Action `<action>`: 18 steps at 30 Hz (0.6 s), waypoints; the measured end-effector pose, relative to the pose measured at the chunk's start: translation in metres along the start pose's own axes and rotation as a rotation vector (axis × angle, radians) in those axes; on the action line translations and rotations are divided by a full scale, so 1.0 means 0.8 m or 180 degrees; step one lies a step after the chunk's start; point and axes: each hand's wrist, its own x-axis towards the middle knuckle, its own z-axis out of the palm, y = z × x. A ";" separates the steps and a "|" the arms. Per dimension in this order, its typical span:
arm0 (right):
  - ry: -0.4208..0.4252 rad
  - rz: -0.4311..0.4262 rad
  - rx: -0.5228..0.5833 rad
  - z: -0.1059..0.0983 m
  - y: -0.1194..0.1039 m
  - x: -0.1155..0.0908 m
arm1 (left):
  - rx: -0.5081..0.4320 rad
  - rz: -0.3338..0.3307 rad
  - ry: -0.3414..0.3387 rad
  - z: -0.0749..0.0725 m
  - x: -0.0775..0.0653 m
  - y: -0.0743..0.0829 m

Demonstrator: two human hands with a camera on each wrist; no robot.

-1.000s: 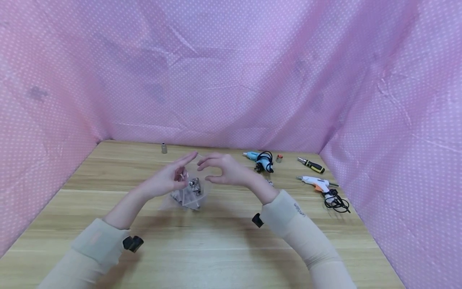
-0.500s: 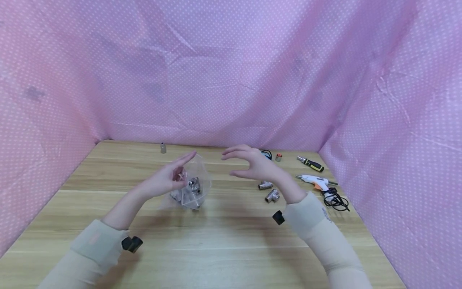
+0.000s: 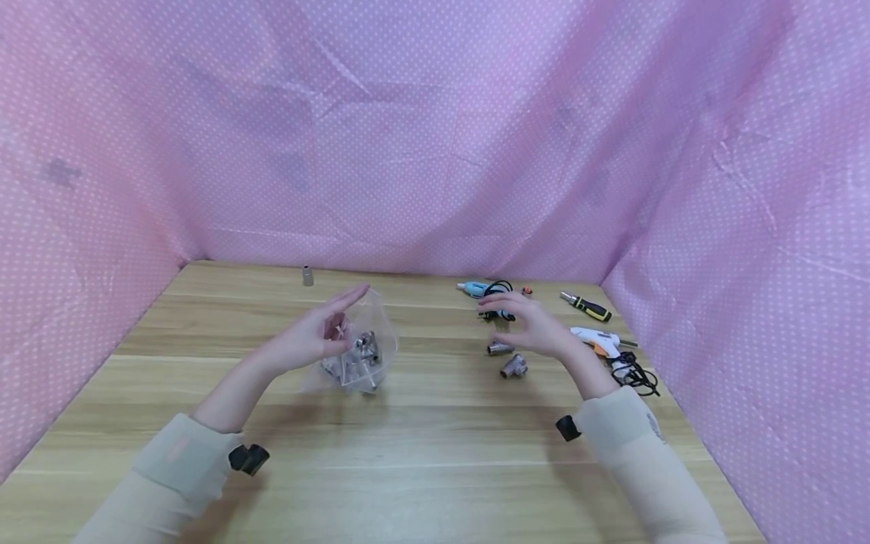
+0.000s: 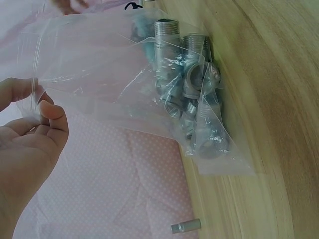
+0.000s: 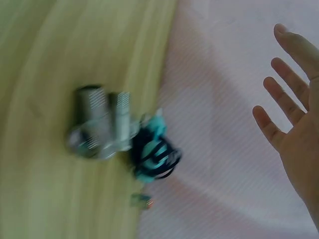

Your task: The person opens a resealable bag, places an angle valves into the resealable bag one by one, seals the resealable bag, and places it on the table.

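Observation:
My left hand (image 3: 306, 341) pinches the top edge of a clear zip bag (image 4: 94, 64) between thumb and fingers. Several threaded metal pipe fittings (image 4: 168, 55) lie bunched in the bag's bottom, close to the wooden table. To the right, my right hand (image 3: 533, 326) hovers with spread fingers and holds nothing. Below it on the table are two T-shaped metal fittings: the nearer fitting (image 3: 514, 366) shows fully, while the farther fitting (image 3: 499, 348) is partly covered by the hand. In the right wrist view the fittings (image 5: 94, 127) look blurred.
Behind the right hand lies a light blue tool (image 3: 478, 289) with a coiled black cord, beside a small orange-topped piece (image 3: 527, 290). A ratchet screwdriver (image 3: 590, 308) and a white glue gun (image 3: 615, 349) sit at the right edge. One small metal cylinder (image 3: 308, 276) stands at the back left.
My right hand has moved away from the bag to the right, over the two loose fittings, its fingers spread. The left hand stays in place with the bag.

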 end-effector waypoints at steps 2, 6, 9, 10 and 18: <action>0.0007 0.0136 -0.0014 0.005 0.012 -0.012 | -0.0023 -0.0001 -0.0007 -0.001 0.000 0.000; 0.0070 0.0270 0.0011 0.016 0.033 -0.035 | -0.0057 0.0007 -0.0014 -0.002 0.001 -0.001; 0.0094 0.0325 0.0079 0.024 0.046 -0.051 | -0.0065 0.0024 -0.0020 -0.002 0.002 -0.001; 0.0088 0.0346 0.0105 0.027 0.050 -0.055 | -0.0076 0.0035 -0.0025 -0.002 0.002 -0.001; -0.0108 0.0680 0.0160 0.046 0.078 -0.086 | -0.0073 0.0039 -0.0042 -0.003 0.002 0.000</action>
